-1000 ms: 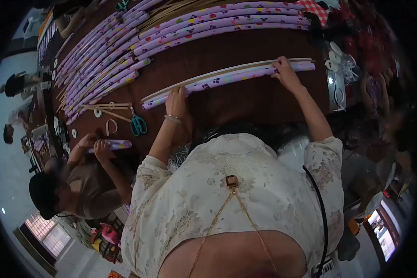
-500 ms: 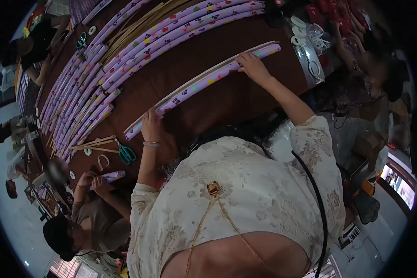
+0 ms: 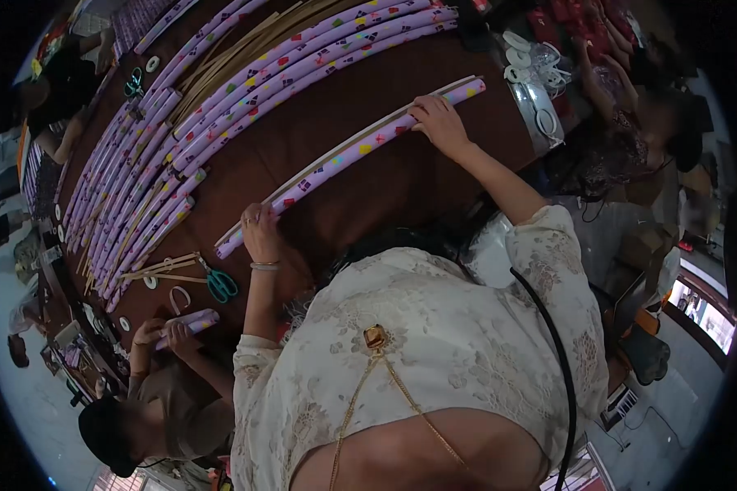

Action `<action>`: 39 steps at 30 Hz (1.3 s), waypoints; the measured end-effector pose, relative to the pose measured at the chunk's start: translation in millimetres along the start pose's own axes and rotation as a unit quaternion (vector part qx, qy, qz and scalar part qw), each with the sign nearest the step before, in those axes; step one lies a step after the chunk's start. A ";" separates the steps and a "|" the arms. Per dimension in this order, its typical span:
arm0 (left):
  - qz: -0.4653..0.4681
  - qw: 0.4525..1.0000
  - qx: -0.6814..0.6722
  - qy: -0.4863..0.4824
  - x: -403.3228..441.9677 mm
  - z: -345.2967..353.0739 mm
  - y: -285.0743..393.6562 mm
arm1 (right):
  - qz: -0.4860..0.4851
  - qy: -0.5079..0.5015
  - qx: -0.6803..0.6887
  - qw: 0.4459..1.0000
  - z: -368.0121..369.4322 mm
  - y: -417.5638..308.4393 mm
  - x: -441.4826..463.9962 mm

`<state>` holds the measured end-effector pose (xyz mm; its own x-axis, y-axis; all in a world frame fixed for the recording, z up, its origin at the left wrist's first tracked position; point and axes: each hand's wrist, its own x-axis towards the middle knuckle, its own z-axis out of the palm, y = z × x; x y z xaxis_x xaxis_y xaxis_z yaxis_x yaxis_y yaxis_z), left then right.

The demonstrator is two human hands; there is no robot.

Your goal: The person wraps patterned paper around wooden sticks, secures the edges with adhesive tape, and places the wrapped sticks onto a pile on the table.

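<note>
A long roll of lilac patterned wrapping paper (image 3: 340,164) lies slantwise on the brown table in front of me. Along its far side runs a thin tan and white strip (image 3: 311,169). My left hand (image 3: 260,233) grips the roll near its lower left end, fingers curled over the top. Close to the upper right end, my right hand (image 3: 439,124) is closed over the same roll, its fingers bent across the paper. Part of the roll is hidden under each hand.
Many finished-looking rolls (image 3: 303,74) lie across the back and left of the table (image 3: 368,213). Teal scissors (image 3: 219,284) rest near the left edge. White tape rolls (image 3: 517,59) sit at the right. A co-worker (image 3: 180,409) at lower left handles another roll.
The view has shifted slightly. Both hands stay on the roll, with the left hand's fingers a little more curled over it. The co-worker's roll has tilted up a bit.
</note>
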<state>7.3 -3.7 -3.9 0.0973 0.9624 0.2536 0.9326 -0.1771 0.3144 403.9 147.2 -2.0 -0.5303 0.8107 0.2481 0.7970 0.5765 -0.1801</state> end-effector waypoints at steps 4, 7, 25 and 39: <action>-0.014 0.999 0.033 0.005 0.4 5.2 -2.4 | 0.059 -0.011 -0.028 0.998 -4.5 -5.6 -0.7; -0.009 0.999 0.033 -0.013 3.5 -1.6 1.8 | 0.052 -0.011 0.031 0.998 0.3 1.1 1.1; -0.004 0.999 0.054 0.005 13.6 3.7 -14.9 | 0.070 -0.027 0.015 0.997 3.8 0.7 7.5; -0.018 0.995 0.012 -0.101 16.9 -0.6 -27.6 | -0.021 -0.183 0.035 0.982 -5.2 22.5 31.4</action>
<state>-17.0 17.3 -7.8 0.1293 0.9902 0.0521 0.9444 -0.1389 0.2979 406.7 185.1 6.7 -0.6412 0.7609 -0.0994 0.7570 0.6060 -0.2445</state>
